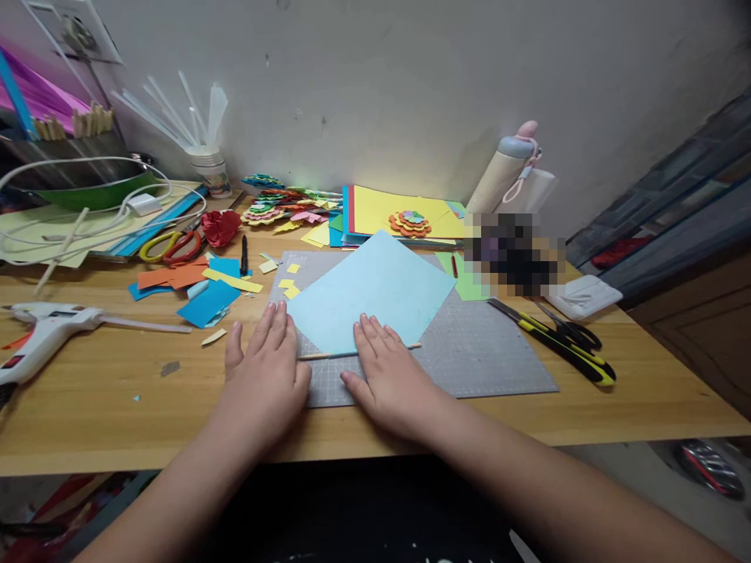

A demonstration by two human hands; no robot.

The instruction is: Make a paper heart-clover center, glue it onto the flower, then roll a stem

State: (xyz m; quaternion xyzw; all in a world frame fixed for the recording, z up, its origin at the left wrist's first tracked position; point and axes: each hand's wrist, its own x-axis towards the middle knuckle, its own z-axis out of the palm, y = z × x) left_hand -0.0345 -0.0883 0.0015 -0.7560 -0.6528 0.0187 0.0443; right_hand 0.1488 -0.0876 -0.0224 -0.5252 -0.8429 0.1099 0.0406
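A light blue sheet of paper [375, 289] lies turned cornerwise on the grey cutting mat [486, 352]. Along its near edge runs a thin wooden stick [317, 357], its two ends showing past the paper. My right hand [393, 375] rests flat across the stick and the paper's near edge, fingers stretched out. At the left end of the stick my left hand [267, 367] lies with fingers extended, its fingertips at the paper's left corner. Part of the stick is hidden under my right hand.
Left are a glue gun [47, 336], scissors [170, 244] and paper scraps [211, 301]. Paper flowers [270, 207] and coloured sheets [364, 207] lie at the back. A utility knife [563, 348], black scissors [578, 332] and a bottle [498, 172] are on the right.
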